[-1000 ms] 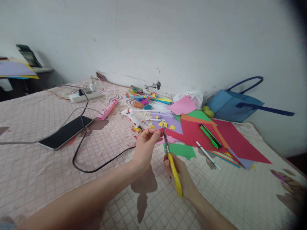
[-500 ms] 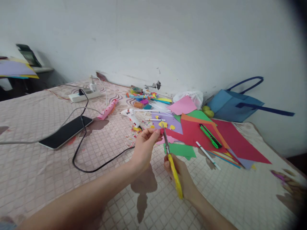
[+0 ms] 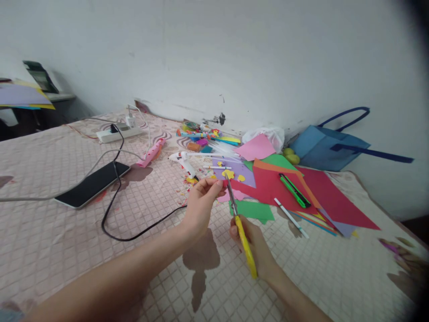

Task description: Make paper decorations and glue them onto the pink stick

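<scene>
Checked cloth (image 3: 150,192) — red scrap (image 3: 225,182) in left hand (image 3: 202,203), scissors (image 3: 238,220) in right hand (image 3: 256,241)

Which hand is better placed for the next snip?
Probably the right hand: it holds the yellow-handled scissors, blades pointing forward, close beside the red scrap that the left hand pinches.

Left hand (image 3: 202,203) pinching a little red scrap (image 3: 225,183), yellow-handled scissors (image 3: 239,223) in the right hand (image 3: 256,243), blades (image 3: 231,194) right up at it. Hot glue gun (image 3: 183,163) just beyond, green utility knife (image 3: 294,190) kinda lying on red sheet (image 3: 270,190).
</scene>
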A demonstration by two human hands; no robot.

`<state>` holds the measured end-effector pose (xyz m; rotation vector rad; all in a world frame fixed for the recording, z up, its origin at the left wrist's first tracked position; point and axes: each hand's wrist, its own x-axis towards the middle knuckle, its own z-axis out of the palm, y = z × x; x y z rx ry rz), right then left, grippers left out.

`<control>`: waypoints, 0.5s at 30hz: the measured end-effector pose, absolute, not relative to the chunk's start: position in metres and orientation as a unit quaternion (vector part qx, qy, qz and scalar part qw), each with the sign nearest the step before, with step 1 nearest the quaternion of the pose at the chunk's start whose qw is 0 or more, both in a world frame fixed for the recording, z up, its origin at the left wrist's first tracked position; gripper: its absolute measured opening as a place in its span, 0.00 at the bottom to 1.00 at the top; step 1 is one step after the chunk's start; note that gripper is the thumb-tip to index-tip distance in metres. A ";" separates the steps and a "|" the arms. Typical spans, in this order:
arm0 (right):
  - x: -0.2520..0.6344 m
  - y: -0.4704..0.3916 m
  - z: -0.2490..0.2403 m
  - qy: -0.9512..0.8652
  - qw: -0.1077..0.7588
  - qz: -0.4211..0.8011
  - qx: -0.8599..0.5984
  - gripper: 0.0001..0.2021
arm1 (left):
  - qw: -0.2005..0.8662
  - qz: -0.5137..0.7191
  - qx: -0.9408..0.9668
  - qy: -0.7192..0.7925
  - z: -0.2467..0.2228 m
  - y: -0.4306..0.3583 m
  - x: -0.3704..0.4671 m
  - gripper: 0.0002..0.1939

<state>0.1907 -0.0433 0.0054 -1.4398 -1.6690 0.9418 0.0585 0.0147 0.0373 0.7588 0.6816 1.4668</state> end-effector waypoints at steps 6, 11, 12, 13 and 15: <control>0.188 -0.044 0.014 -0.639 0.357 0.381 -0.565 0.15 | 0.625 0.636 0.333 0.307 0.038 0.016 0.056 0.08; 0.189 -0.044 0.014 -0.634 0.351 0.398 -0.563 0.14 | 0.630 0.634 0.326 0.308 0.038 0.017 0.055 0.08; 0.189 -0.044 0.014 -0.632 0.352 0.400 -0.563 0.14 | 0.631 0.634 0.324 0.308 0.038 0.017 0.055 0.08; 0.189 -0.044 0.014 -0.633 0.350 0.400 -0.563 0.14 | 0.631 0.635 0.322 0.308 0.039 0.017 0.054 0.08; 0.189 -0.044 0.014 -0.634 0.342 0.399 -0.567 0.13 | 0.631 0.636 0.320 0.307 0.039 0.018 0.054 0.08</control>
